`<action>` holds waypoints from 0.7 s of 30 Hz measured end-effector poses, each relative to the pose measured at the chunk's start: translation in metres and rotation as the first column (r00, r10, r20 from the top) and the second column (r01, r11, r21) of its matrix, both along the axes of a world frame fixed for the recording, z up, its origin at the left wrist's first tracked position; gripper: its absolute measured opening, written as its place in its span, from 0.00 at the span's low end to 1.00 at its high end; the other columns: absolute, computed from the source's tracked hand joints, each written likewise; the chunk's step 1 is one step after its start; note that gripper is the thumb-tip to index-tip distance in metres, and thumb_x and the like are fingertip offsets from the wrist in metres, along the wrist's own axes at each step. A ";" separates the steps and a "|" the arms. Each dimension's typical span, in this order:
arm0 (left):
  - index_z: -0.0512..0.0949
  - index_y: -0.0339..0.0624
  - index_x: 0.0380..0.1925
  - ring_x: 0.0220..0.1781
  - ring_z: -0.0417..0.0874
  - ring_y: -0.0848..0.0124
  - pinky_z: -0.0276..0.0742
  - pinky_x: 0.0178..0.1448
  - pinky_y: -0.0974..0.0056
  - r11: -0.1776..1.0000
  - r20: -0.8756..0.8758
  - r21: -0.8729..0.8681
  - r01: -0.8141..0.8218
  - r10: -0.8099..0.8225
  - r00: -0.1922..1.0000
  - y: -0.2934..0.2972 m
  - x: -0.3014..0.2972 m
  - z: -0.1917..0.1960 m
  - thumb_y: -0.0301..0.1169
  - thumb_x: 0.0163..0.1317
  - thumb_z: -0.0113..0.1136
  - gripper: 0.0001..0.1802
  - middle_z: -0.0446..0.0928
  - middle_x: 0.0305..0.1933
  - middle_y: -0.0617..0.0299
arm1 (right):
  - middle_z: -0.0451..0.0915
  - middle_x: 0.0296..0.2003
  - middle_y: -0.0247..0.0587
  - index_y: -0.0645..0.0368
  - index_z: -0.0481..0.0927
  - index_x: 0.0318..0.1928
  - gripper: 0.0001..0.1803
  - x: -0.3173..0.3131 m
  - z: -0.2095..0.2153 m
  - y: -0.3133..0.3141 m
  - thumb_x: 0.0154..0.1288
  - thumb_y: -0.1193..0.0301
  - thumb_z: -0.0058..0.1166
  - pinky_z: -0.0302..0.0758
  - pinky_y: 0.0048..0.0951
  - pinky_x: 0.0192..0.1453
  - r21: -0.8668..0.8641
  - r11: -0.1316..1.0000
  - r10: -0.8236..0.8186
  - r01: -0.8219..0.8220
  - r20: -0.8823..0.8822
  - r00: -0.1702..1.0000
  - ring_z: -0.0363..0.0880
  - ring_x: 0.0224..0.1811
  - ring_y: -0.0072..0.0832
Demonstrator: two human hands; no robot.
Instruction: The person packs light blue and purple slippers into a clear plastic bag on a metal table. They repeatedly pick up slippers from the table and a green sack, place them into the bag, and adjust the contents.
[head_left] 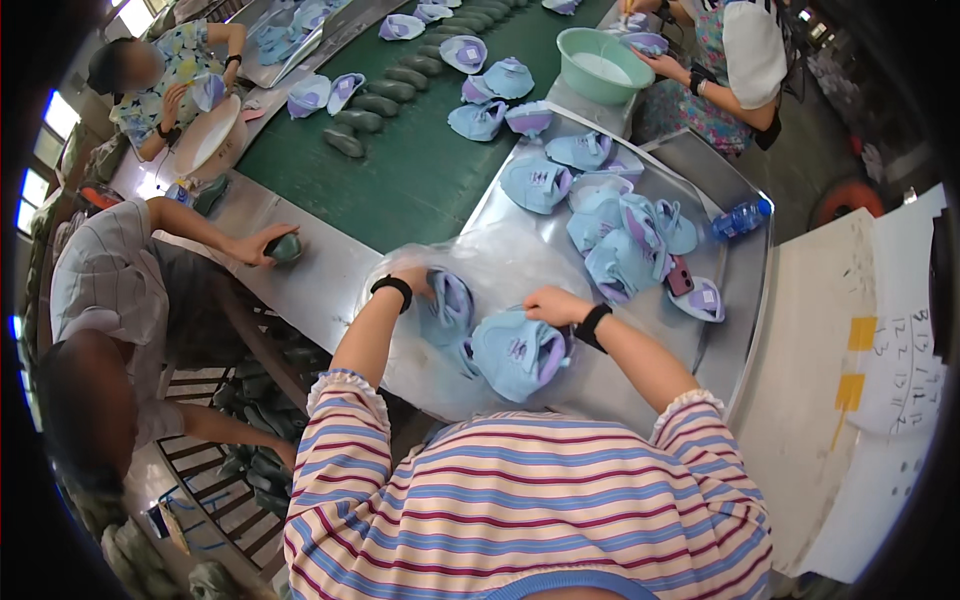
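A clear plastic bag (pixel 500 258) lies spread in front of me, with light-blue and lilac shoe uppers in and on it. My left hand (pixel 414 282) is closed at the edge of one shoe upper (pixel 452 300); its fingertips are partly hidden. Nearer to me, a second shoe upper (pixel 515 350) rests with its laced front showing and its lilac lining open to the right. My right hand (pixel 556 306) is closed in a pinch at that upper's far edge. Both wrists wear black bands.
Stacked shoe uppers (pixel 610 235) fill the metal tray (pixel 715 345) at right, beside a phone (pixel 680 274) and blue bottle (pixel 742 219). A green conveyor belt (pixel 300 190) carries dark shoe lasts (pixel 375 104) and uppers. Co-workers sit around; one person's hand (pixel 255 246) holds a last at left.
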State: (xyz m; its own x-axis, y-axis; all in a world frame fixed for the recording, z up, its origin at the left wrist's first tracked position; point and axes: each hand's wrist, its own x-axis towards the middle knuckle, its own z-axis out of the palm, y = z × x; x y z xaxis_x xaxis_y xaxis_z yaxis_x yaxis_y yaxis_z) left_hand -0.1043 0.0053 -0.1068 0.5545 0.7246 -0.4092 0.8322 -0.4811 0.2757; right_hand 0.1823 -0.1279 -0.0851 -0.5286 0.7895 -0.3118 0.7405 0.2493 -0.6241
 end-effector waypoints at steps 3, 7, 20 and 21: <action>0.71 0.47 0.49 0.53 0.70 0.57 0.65 0.56 0.58 0.979 0.156 -0.205 -0.021 0.053 0.986 -0.002 -0.008 0.035 0.36 0.39 0.66 0.32 0.72 0.51 0.53 | 0.73 0.20 0.35 0.62 0.78 0.32 0.11 0.015 0.051 -0.009 0.55 0.66 0.51 0.68 0.22 0.18 -0.412 0.879 -0.330 0.240 -0.162 0.930 0.74 0.20 0.20; 0.71 0.43 0.48 0.52 0.71 0.56 0.67 0.55 0.58 0.991 0.427 0.020 0.134 -0.129 0.895 -0.032 -0.007 0.057 0.29 0.45 0.59 0.25 0.72 0.50 0.52 | 0.74 0.21 0.29 0.65 0.76 0.36 0.10 0.087 0.094 -0.040 0.59 0.70 0.48 0.68 0.18 0.18 -0.518 0.739 -0.641 0.431 -0.341 0.688 0.71 0.17 0.17; 0.71 0.41 0.48 0.49 0.73 0.55 0.68 0.52 0.60 0.927 0.325 -0.048 0.372 -0.338 0.883 -0.064 0.048 0.163 0.25 0.50 0.51 0.21 0.74 0.44 0.48 | 0.77 0.38 0.40 0.60 0.72 0.41 0.12 0.270 0.109 -0.112 0.63 0.66 0.43 0.75 0.30 0.40 -0.526 0.559 -0.583 0.641 -0.799 -0.147 0.76 0.37 0.28; 0.70 0.39 0.48 0.49 0.73 0.56 0.68 0.52 0.61 0.919 0.466 -0.068 0.388 -0.315 0.827 -0.056 0.043 0.151 0.26 0.51 0.52 0.21 0.74 0.45 0.47 | 0.77 0.36 0.38 0.59 0.72 0.41 0.11 0.275 0.105 -0.111 0.63 0.67 0.42 0.74 0.29 0.38 -0.671 0.569 -0.503 0.475 -0.741 -0.444 0.75 0.36 0.28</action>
